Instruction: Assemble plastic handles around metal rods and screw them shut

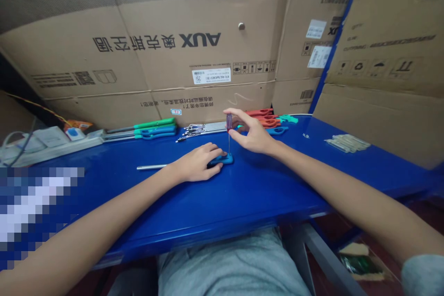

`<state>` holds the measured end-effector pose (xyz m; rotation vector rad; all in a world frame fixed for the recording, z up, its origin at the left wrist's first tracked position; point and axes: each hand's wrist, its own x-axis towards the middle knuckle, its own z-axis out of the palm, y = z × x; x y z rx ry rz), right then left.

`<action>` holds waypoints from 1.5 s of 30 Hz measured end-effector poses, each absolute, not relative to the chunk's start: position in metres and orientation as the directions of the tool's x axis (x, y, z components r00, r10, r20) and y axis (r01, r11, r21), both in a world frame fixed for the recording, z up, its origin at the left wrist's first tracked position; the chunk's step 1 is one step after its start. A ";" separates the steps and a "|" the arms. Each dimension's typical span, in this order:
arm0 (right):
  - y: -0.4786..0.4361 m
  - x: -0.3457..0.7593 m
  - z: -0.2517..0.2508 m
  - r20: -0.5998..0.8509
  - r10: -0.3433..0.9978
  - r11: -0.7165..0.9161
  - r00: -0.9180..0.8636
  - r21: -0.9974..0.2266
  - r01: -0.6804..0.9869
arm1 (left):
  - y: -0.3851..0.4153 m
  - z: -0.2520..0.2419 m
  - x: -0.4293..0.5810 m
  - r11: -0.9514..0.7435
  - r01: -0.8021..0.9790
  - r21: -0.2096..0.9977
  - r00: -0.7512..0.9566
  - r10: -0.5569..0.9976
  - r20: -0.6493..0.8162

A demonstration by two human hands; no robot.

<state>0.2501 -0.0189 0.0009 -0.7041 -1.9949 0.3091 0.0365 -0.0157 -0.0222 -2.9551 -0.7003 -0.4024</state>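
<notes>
My left hand (197, 163) lies closed over a tool with a blue handle (222, 160) and a metal shaft (151, 167) that sticks out to the left on the blue table (243, 194). My right hand (250, 133) pinches the purple handle of a small screwdriver (229, 122). The screwdriver stands upright with its tip down on the blue handle.
Green and blue-handled tools (152, 128), bare metal shafts (204, 128) and red, orange and teal handles (268, 119) lie along the table's back edge. A small pile of pale parts (347, 142) sits at the right. A power strip (52, 145) lies far left. Cardboard boxes (173, 41) wall the back.
</notes>
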 end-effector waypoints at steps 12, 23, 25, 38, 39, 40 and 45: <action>-0.017 0.249 -0.003 0.724 0.578 0.812 -0.376 -0.466 0.350 | -0.017 -0.021 0.037 -0.892 0.452 -0.004 0.861 0.435 0.263; -0.015 0.251 -0.005 0.712 0.578 0.813 -0.398 -0.461 0.356 | -0.017 -0.021 0.037 -0.892 0.451 -0.002 0.861 0.435 0.263; -0.015 0.251 -0.005 0.709 0.578 0.812 -0.404 -0.446 0.377 | -0.017 -0.021 0.037 -0.892 0.452 -0.006 0.862 0.434 0.261; -0.016 0.250 -0.004 0.732 0.565 0.823 -0.380 -0.466 0.325 | -0.017 -0.020 0.037 -0.892 0.452 -0.005 0.862 0.435 0.261; -0.016 0.250 -0.004 0.737 0.560 0.825 -0.379 -0.458 0.330 | -0.017 -0.020 0.037 -0.892 0.452 -0.006 0.862 0.435 0.261; -0.016 0.250 -0.004 0.741 0.555 0.828 -0.378 -0.449 0.335 | -0.017 -0.021 0.037 -0.892 0.452 -0.006 0.861 0.435 0.262; -0.019 0.249 -0.002 0.738 0.556 0.828 -0.383 -0.451 0.334 | -0.015 -0.022 0.036 -0.891 0.454 -0.009 0.859 0.435 0.270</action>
